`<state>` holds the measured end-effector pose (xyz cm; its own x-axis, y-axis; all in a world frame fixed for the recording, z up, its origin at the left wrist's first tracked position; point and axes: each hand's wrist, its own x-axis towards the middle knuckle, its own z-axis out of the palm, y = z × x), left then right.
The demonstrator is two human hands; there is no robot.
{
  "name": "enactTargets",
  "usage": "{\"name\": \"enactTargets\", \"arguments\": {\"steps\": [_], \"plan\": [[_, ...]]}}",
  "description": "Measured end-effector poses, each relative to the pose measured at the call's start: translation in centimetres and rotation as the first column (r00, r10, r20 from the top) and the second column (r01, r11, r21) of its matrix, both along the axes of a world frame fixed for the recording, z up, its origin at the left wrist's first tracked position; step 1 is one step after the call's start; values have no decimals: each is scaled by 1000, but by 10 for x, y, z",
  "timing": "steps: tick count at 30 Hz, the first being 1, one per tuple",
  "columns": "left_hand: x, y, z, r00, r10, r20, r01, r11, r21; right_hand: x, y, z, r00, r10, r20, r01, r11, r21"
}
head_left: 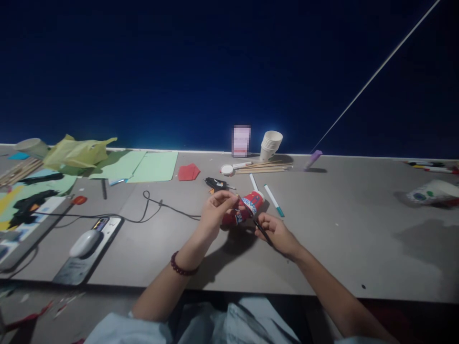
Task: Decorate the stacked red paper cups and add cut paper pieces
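My left hand (217, 212), with a dark beaded bracelet at the wrist, is closed with thumb and forefinger pinched together. Its other fingers lie against a red paper cup (254, 202) with a blue and white pattern, tilted above the table. Just below the cup is another dark red patterned part (231, 219); whether the two are joined I cannot tell. Wrapped round a slim black tool (264, 231), my right hand (279, 235) is close to the cup's lower right side. The tool's tip is too small to make out.
A black glue gun (216, 184) lies behind my hands, its cable running left to a power strip (39, 227). Markers (274, 200), wooden sticks (263, 167) and stacked white cups (270, 145) stand or lie farther back. A phone (86, 253) carries a white mouse (85, 242).
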<state>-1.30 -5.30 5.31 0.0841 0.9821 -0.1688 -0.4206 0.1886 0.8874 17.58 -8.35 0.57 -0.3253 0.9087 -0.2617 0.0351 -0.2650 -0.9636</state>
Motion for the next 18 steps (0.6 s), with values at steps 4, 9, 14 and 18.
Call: {"name": "enactTargets", "arguments": {"steps": [4, 9, 14, 18], "plan": [[0, 0, -1, 1000, 3, -3, -3, 1000, -3, 1, 0, -3, 1000, 9, -11, -9, 1000, 7], [0, 0, 0, 1000, -3, 7, 3, 1000, -1, 1, 0, -2, 1000, 8, -7, -8, 1000, 2], [1, 0, 0, 1000, 1, 2, -1, 1000, -2, 0, 0, -3, 1000, 18, -11, -17, 1000, 23], [0, 0, -1, 1000, 1, 1, -1, 1000, -4, 1, 0, -6, 1000, 25, -18, -24, 999, 21]]}}
